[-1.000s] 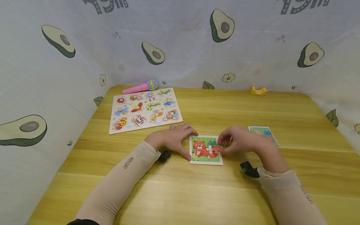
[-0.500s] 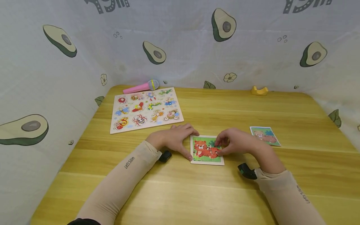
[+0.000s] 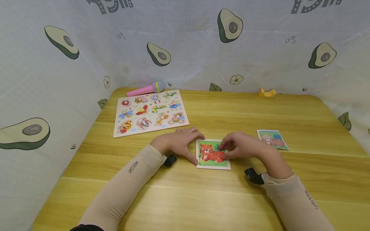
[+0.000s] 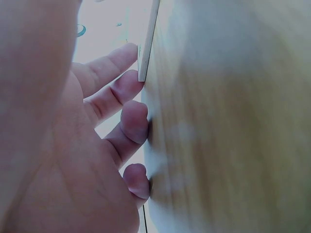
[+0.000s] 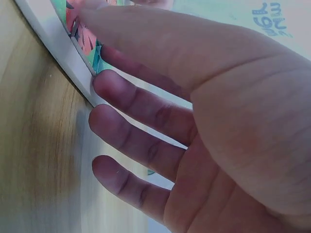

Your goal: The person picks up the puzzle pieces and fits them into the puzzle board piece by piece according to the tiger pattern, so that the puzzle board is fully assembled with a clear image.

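Note:
A square tiger jigsaw puzzle (image 3: 213,162) in a pale frame lies flat on the table, and its tiger picture shows no gap where it is visible. My left hand (image 3: 178,143) is spread along its left side, thumb at the near corner, fingers at the far one. In the left wrist view, two fingertips touch the frame's edge (image 4: 146,53) and the others rest on the table. My right hand (image 3: 243,145) holds thumb and index finger on a piece at the puzzle's right side. That piece is mostly hidden beneath them. The right wrist view shows the other fingers (image 5: 131,131) hanging beside the frame.
A wooden insect peg puzzle (image 3: 151,112) lies at the back left, with a pink toy microphone (image 3: 144,90) behind it. Right of my right hand lies a tiger picture card (image 3: 273,140). A yellow tape dispenser (image 3: 267,93) stands at the table's back edge.
My right hand has moved slightly left with the puzzle piece and lowered it into the board. The white gap in the tiger's body is gone. My left hand stays at the puzzle's left side.

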The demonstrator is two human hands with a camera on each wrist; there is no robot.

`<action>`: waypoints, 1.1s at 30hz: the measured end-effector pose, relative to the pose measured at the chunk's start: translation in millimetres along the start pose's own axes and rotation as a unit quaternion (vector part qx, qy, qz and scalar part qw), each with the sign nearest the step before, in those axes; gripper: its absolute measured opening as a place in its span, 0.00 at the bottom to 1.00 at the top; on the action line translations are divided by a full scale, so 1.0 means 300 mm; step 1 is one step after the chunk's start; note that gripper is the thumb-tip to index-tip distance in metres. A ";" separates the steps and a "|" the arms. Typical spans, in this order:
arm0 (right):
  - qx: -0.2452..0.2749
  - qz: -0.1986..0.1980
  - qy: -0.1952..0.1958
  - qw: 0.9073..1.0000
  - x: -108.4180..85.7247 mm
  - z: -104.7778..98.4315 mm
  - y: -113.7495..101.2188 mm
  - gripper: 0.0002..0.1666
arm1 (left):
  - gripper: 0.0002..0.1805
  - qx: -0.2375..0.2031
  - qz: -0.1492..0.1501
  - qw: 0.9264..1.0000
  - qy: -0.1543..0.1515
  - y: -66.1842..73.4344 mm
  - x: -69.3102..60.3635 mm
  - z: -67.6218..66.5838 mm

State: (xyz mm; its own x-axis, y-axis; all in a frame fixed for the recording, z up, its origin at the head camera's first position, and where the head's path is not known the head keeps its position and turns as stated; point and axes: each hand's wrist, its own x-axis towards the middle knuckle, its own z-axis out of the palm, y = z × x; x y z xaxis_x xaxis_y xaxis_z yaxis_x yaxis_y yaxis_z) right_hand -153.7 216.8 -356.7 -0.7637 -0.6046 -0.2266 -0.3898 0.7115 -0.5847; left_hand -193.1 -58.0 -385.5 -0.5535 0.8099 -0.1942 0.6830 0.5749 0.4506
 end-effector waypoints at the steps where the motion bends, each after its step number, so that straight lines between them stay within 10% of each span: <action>1: 0.000 -0.001 0.000 1.000 0.001 0.001 0.000 0.09 | 0.51 0.000 0.000 1.000 0.000 0.000 0.000 0.000; 33: -0.013 0.018 0.031 0.999 0.025 0.039 -0.027 0.02 | 0.51 0.008 0.002 1.000 0.007 -0.007 0.003 0.008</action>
State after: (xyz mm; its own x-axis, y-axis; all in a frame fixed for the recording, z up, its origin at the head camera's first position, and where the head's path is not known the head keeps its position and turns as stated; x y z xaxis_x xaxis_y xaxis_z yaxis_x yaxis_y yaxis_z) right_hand -150.3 202.2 -362.9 -0.8076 -0.5555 -0.1978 -0.3737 0.7417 -0.5570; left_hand -193.8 -58.1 -388.7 -0.5567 0.8111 -0.1797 0.6932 0.5727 0.4375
